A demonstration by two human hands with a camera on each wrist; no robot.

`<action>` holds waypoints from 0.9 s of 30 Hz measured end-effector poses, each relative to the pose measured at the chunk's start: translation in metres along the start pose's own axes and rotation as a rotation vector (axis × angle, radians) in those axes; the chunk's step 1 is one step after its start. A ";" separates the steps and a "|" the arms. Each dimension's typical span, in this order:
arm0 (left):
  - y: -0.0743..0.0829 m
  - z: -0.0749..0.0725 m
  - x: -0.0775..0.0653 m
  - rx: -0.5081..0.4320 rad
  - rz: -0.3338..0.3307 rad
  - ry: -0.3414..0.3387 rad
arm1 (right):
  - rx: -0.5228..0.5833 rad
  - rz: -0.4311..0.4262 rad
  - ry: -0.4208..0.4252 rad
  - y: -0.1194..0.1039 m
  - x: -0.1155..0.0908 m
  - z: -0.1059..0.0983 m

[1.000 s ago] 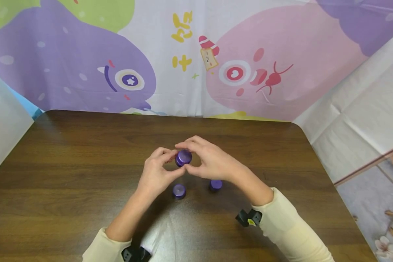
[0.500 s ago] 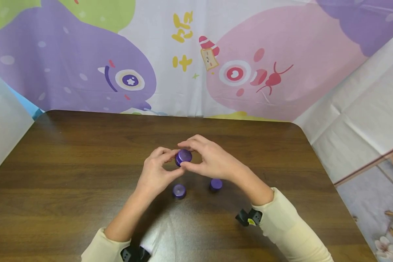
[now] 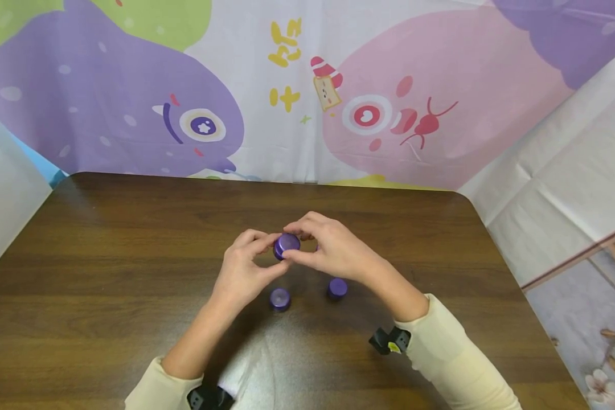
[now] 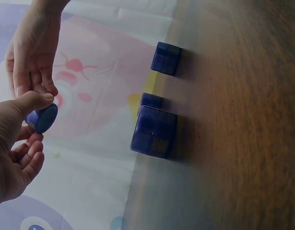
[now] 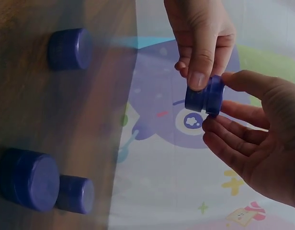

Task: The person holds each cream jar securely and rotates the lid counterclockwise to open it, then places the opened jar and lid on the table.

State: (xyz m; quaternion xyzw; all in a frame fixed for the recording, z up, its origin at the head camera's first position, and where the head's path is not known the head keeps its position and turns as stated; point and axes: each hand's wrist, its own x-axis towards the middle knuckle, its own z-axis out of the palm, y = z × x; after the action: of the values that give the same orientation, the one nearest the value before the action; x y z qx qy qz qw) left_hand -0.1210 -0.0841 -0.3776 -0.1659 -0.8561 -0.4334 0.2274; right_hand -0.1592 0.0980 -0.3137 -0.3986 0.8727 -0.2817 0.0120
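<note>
Above the table, both hands hold a small purple screw-lid jar (image 3: pixel 287 246). My left hand (image 3: pixel 240 275) pinches its body between thumb and fingers. From the other side, my right hand (image 3: pixel 338 251) grips the lid (image 5: pixel 215 96), thumb at the near edge and index finger at the far edge. A narrow groove shows between lid and body in the right wrist view. On the table below stand more purple jars: one (image 3: pixel 280 299) nearer the left forearm and one (image 3: pixel 337 288) under the right wrist. A smaller-looking jar (image 5: pixel 75 194), mostly hidden by the right hand in the head view, stands farther back.
The brown wooden table (image 3: pixel 133 273) ends at a cartoon-printed cloth (image 3: pixel 287 142) hung along its far edge. White cloth (image 3: pixel 558 154) hangs at the right side. Each wrist wears a black camera (image 3: pixel 389 340).
The right fingers and thumb have shifted slightly around the lid, the index finger drawing back to the right. The left hand and the jar stay nearly in place.
</note>
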 end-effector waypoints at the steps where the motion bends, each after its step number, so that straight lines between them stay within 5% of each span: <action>1: 0.000 0.000 0.000 0.001 0.007 0.003 | -0.009 0.000 -0.004 0.000 0.000 0.000; 7: -0.001 0.000 0.000 0.007 0.018 0.014 | -0.057 -0.053 -0.019 0.000 0.001 0.000; 27: 0.001 0.000 0.002 0.005 0.021 0.005 | -0.017 0.007 0.004 -0.001 0.000 -0.002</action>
State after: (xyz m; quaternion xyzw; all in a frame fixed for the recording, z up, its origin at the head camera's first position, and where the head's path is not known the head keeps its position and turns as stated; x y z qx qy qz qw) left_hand -0.1221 -0.0831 -0.3760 -0.1732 -0.8550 -0.4290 0.2344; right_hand -0.1593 0.0985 -0.3120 -0.3949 0.8766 -0.2749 0.0080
